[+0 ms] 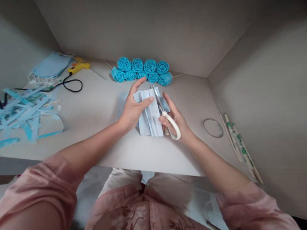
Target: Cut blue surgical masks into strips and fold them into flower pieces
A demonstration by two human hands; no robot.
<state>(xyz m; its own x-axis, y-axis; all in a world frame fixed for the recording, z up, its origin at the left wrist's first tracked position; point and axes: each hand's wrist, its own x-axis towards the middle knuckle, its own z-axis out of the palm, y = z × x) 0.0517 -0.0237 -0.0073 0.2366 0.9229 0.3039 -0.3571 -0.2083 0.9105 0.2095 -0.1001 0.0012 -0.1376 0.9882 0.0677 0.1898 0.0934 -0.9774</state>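
Pinched between thumb and fingers of my left hand [130, 112] is a pleated face mask [149, 121], its whitish side toward me. My right hand [181, 122] grips scissors with white handles [174, 126]. The scissor blades point away from me and lie along the mask's right edge. A narrow bluish strip shows to the right of the blades, partly behind them; I cannot tell whether it is still joined to the mask. Pale blue material also shows behind my left hand, mostly hidden.
Blue rosettes [150, 66] stand in two rows at the back. On the left lie cut blue and white strips [26, 114], a stack of masks [50, 65] and a yellow glue gun [79, 65] with a black cord. A wire ring [212, 128] and thin sticks [242, 144] are at right.
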